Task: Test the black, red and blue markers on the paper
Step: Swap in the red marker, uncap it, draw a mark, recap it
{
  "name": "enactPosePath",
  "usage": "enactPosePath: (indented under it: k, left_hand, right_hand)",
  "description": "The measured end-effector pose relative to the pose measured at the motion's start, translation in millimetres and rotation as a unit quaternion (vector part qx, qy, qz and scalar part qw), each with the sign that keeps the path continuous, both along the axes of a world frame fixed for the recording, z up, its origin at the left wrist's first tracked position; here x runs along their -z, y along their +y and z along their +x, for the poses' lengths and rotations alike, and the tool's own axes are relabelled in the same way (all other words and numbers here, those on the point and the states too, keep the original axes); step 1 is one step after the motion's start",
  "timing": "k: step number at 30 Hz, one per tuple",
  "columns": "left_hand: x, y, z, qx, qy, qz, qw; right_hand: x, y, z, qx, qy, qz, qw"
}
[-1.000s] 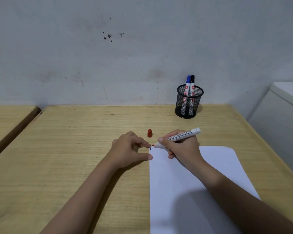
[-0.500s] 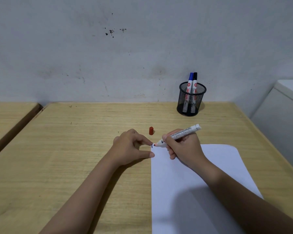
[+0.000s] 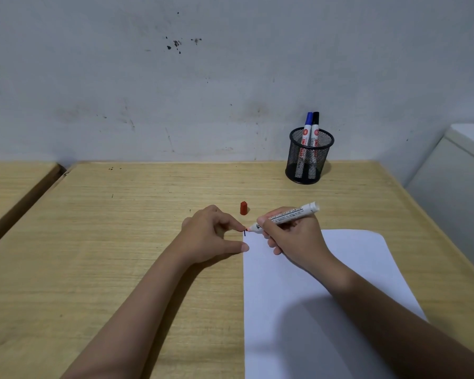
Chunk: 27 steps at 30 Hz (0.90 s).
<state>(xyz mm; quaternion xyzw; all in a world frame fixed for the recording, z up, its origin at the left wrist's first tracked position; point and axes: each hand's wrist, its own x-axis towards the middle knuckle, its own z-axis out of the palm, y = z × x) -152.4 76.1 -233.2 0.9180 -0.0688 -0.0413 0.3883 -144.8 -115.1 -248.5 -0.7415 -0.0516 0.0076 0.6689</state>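
My right hand [image 3: 293, 239] grips an uncapped red marker [image 3: 288, 216], its tip touching the top left corner of the white paper [image 3: 312, 283] next to a short dark mark. The red cap [image 3: 243, 208] stands on the desk just beyond the paper. Pressed against the paper's left edge is my left hand [image 3: 211, 236], with thumb and forefinger spread and nothing in it. The blue marker [image 3: 307, 129] and the black marker [image 3: 315, 128] stand capped in a black mesh cup [image 3: 308, 160] at the back.
The wooden desk [image 3: 121, 228] ends at a stained white wall. A second desk [image 3: 8, 184] adjoins on the left across a gap. A white cabinet [image 3: 454, 187] stands beside the desk's right edge.
The marker tip has stayed at the paper's top left corner with only slight shifts. The view has tilted a little. My left hand has not moved.
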Motion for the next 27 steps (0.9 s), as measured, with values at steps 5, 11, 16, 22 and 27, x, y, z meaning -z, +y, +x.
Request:
enactPosePath:
  k: [5, 11, 16, 22, 27]
  left_hand:
    - [0.8, -0.3, 0.9, -0.004, 0.000, 0.001, 1.000]
    - [0.9, -0.6, 0.6, -0.003, -0.005, 0.003, 1.000]
    - [2.0, -0.1, 0.9, -0.003, -0.008, -0.001, 1.000]
    - [2.0, 0.3, 2.8, -0.022, -0.010, -0.018, 1.000]
    - [-5.0, -8.5, 17.7, -0.014, -0.043, -0.049, 0.998]
  right_hand:
    - [0.0, -1.2, 0.4, -0.004, -0.001, -0.008, 1.000]
    - [3.2, -1.8, 2.9, -0.007, 0.006, -0.001, 1.000]
    - [4.1, -2.7, 3.0, 0.003, -0.001, 0.017, 1.000]
    - [-1.1, -5.3, 7.2, 0.064, 0.021, 0.100, 0.993]
    - [-5.5, -4.1, 5.7, 0.077, 0.030, 0.127, 0.988]
